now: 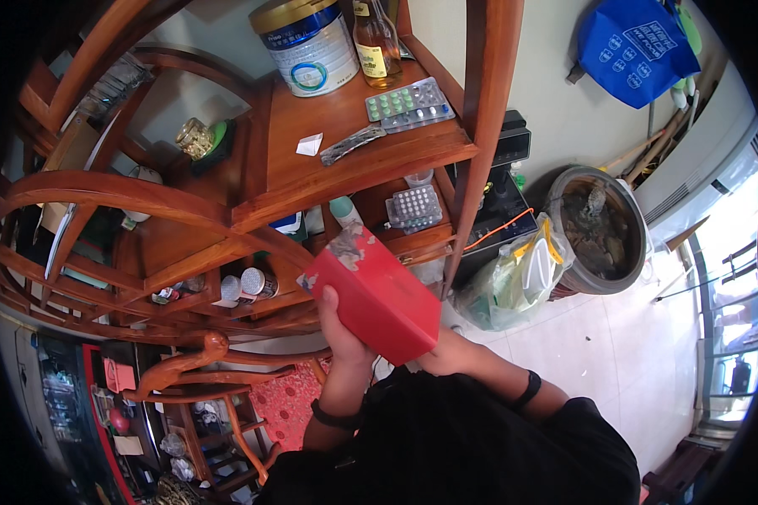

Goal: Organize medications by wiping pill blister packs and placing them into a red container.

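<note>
A red box (385, 297) with worn, peeling patches at its far end is held up in front of my chest. My left hand (344, 331) grips its left side, thumb on the near face and the other fingers hidden. At the lower right corner, my right hand (445, 355) supports the box, its fingers mostly out of sight behind it. Just beyond the box stands a wooden display shelf (354, 173). A bottle with a pale green cap (343, 210) shows right behind the worn end.
The shelf carries a Friso milk powder can (312, 57), a glass bottle (379, 50), and blister packs (410, 104). On the right are plastic bags (511, 278) and a large pot (597, 233). A carved wooden chair (227, 372) with a red cushion (284, 404) stands at lower left.
</note>
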`<state>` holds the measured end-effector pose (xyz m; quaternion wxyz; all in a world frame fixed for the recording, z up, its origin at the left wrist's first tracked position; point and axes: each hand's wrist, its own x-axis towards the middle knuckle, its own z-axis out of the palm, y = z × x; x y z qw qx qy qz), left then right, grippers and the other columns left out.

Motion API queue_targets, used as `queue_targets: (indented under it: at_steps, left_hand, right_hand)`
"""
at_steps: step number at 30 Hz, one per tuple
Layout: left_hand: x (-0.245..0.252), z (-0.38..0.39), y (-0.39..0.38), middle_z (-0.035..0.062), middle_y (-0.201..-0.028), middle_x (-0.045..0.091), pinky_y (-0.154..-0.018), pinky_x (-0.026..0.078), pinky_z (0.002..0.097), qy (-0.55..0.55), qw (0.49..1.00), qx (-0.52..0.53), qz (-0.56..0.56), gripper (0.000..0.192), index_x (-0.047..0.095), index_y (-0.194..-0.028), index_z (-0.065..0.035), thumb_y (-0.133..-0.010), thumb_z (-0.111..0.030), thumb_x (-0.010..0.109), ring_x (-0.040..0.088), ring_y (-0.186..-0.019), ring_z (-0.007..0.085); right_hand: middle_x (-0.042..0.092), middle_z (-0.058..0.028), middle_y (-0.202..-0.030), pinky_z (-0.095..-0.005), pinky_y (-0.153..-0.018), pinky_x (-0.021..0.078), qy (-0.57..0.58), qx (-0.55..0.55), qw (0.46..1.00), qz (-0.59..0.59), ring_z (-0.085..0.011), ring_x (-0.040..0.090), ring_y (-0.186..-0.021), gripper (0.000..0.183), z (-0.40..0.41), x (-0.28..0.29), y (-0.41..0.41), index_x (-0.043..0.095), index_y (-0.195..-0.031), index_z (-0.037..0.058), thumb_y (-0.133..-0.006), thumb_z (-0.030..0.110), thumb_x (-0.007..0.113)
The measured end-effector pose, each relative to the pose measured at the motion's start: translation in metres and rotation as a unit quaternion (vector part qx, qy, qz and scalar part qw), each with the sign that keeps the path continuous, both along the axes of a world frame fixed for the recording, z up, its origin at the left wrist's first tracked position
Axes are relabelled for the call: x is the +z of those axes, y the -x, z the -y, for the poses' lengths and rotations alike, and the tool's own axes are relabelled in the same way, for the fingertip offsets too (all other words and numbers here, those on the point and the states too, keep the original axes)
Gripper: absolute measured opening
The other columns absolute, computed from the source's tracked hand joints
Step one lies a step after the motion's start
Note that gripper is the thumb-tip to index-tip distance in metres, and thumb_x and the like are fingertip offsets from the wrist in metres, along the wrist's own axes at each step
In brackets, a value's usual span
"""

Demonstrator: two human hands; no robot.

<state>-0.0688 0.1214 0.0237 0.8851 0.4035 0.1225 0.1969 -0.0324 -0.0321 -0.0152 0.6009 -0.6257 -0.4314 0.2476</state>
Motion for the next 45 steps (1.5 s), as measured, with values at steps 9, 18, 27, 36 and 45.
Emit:
queue_targets:
  at_steps: [9,18,27,36,45]
  left_hand:
    - [-0.008,0.015,0.005,0.0136,-0.131,0.059,-0.100,0.048,0.0422,0.014,0.999,-0.028,-0.016,0.069,0.045,-0.139,-0.0049,-0.094,-0.057,0.054,0.059,-0.117,0.0278]
    - [-0.012,0.005,-0.006,0.0112,-0.134,0.057,-0.098,0.048,0.0402,0.090,0.996,-0.020,-0.002,0.066,0.046,-0.139,-0.0071,-0.097,-0.058,0.047,0.058,-0.118,0.0258]
    - [-0.011,-0.021,-0.015,0.0092,-0.133,0.057,-0.099,0.049,0.0406,0.088,0.993,0.031,0.077,0.061,0.047,-0.138,-0.0086,-0.099,-0.056,0.046,0.059,-0.117,0.0252]
    - [-0.016,-0.012,-0.012,0.0095,-0.134,0.056,-0.099,0.049,0.0416,0.080,0.994,0.014,0.075,0.062,0.045,-0.141,-0.0096,-0.099,-0.056,0.046,0.058,-0.118,0.0252]
    - [-0.005,-0.034,-0.013,0.0088,-0.138,0.055,-0.102,0.047,0.0413,0.110,0.986,0.118,0.029,0.065,0.047,-0.141,-0.0095,-0.099,-0.058,0.043,0.057,-0.121,0.0264]
  right_hand:
    - [0.056,-0.0155,-0.138,-0.0410,-0.102,0.0461,-0.139,-0.209,0.966,0.061,-0.0299,0.056,-0.127,0.059,-0.033,-0.008,0.003,0.051,-0.140,0.0052,-0.087,0.015,0.073]
    - [0.050,-0.0156,-0.143,-0.0413,-0.105,0.0438,-0.082,-0.094,0.987,0.098,-0.0318,0.050,-0.132,0.056,-0.027,-0.002,-0.001,0.049,-0.141,0.0061,-0.089,0.016,0.069]
    - [0.060,-0.0223,-0.119,-0.0467,-0.095,0.0487,0.017,-0.055,0.981,0.184,-0.0443,0.055,-0.114,0.035,-0.012,-0.010,0.012,0.062,-0.119,0.0039,-0.084,0.003,0.063]
    - [0.060,-0.0221,-0.126,-0.0449,-0.093,0.0502,-0.002,-0.090,0.994,0.059,-0.0400,0.059,-0.116,0.049,-0.036,0.003,-0.009,0.055,-0.133,0.0042,-0.085,0.005,0.065]
    - [0.060,-0.0183,-0.126,-0.0449,-0.094,0.0506,0.008,-0.035,0.978,0.207,-0.0380,0.057,-0.118,0.046,-0.020,0.029,0.003,0.059,-0.128,0.0041,-0.083,0.004,0.065]
